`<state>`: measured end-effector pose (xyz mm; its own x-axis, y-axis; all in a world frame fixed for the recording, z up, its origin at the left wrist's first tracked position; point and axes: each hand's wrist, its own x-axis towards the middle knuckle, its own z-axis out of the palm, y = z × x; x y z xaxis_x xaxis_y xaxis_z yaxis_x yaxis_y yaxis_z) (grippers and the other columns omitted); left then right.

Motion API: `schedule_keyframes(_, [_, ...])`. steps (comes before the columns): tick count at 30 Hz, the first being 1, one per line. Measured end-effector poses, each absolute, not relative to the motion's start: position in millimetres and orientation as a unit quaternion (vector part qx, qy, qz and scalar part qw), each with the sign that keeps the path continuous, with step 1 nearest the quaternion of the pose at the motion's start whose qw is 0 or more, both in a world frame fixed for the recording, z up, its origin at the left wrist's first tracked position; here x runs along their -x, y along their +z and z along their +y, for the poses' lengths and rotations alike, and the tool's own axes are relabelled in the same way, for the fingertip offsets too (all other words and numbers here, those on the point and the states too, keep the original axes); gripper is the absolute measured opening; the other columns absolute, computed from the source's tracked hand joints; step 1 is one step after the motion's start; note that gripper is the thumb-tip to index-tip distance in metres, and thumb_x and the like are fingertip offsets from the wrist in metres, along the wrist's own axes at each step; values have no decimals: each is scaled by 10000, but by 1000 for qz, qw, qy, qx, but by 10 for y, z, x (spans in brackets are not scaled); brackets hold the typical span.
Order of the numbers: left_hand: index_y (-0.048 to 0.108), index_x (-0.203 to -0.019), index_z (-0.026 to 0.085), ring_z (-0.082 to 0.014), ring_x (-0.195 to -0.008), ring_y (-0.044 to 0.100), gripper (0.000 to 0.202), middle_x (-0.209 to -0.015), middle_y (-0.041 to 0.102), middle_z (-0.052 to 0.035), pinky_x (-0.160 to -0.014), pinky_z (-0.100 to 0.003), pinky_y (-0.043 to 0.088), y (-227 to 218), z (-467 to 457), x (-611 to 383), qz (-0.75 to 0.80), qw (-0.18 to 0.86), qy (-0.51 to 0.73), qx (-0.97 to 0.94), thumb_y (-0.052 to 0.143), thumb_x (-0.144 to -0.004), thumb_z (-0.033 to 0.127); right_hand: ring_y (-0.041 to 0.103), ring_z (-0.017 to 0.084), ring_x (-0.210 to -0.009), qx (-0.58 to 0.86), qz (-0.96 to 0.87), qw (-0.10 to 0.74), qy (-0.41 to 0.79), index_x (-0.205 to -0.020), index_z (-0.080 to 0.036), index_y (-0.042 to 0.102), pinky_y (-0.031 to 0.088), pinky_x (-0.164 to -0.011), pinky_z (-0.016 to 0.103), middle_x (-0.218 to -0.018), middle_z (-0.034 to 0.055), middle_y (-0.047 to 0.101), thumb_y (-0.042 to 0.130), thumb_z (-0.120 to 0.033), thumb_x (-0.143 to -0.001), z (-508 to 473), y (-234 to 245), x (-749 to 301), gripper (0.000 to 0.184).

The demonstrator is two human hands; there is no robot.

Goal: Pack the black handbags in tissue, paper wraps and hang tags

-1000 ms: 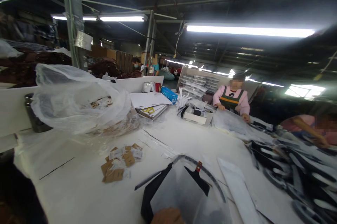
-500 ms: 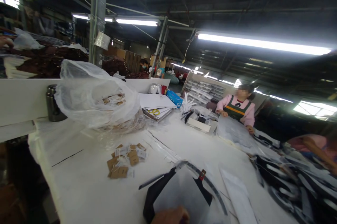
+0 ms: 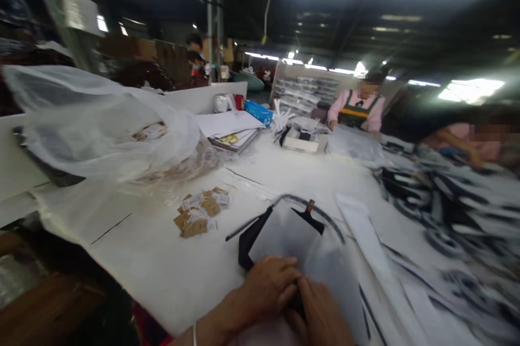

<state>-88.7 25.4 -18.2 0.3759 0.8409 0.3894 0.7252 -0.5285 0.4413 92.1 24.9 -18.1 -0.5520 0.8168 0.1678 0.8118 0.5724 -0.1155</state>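
Curling partway, left hand [image 3: 271,284] and right hand [image 3: 323,311] touch smooth greyish sheeting [image 3: 284,235]; grip impossible to tell. Angular black material [image 3: 245,248] borders its far left.

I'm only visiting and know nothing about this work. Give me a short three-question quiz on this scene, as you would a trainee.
1. Multiple choice. What lies in a small pile on the white table, between the cloudy plastic bag and the left hand?
A) metal spoons
B) brown and white tags
C) red apples

2. True or false: the right hand is on the far side of the table from the left hand.

3. Fill in the colour: the box beside the stacked papers is ____.

Key: 1. B. 2. False; the hands are close together, at the translucent sheet over the black item. 3. Blue.
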Motion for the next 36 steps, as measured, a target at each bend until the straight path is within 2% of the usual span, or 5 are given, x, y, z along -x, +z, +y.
schedule_keyframes(7, [468, -1365, 185, -261, -1231, 563, 699, -1359, 573, -142, -1095, -489, 418, -87, 288, 973, 419, 105, 235, -870, 704, -800, 524, 450, 298, -1353, 473, -865, 47, 160, -1381, -130, 511, 289, -1153, 520, -1434, 152, 521, 629, -150, -805, 228, 166, -1012, 587])
schedule_keyframes(18, [536, -1314, 176, -198, -1218, 573, 416, -1320, 614, -87, -1066, -420, 456, -317, 273, 860, 433, -44, 253, -864, 344, -957, 82, 678, 220, -1006, 472, -869, 10, 146, -1179, -120, 670, 497, -864, 314, -1133, 120, 711, 503, -224, -931, 732, 1170, -809, 316])
schedule_keyframes(22, [528, -1345, 174, -214, -1190, 587, 453, -1298, 627, -93, -1044, -420, 464, -330, 240, 843, 439, -74, 261, -856, 316, -955, 81, 663, 217, -1023, 463, -881, 2, 97, -1131, -58, 664, 464, -905, 342, -1047, 128, 718, 433, -189, -966, 996, 987, -558, 313])
schedule_keyframes(29, [609, -1262, 182, -203, -1180, 581, 424, -1247, 654, -87, -1061, -393, 429, -421, 185, 718, 471, -116, 309, -818, 329, -955, 98, 299, 290, -1441, 495, -861, 52, 106, -1460, -200, 435, 244, -1161, 515, -1549, 75, 376, 422, -310, -1007, 1184, 10, -782, 467])
schedule_keyframes(36, [632, -1221, 169, -210, -1157, 596, 422, -1210, 674, -94, -1046, -400, 430, -360, 199, 719, 464, -114, 316, -820, 303, -966, 99, 389, 276, -1385, 497, -817, 210, 203, -1395, -189, 491, 306, -1141, 498, -1478, 112, 473, 537, -313, -913, 1289, -1, -883, 500])
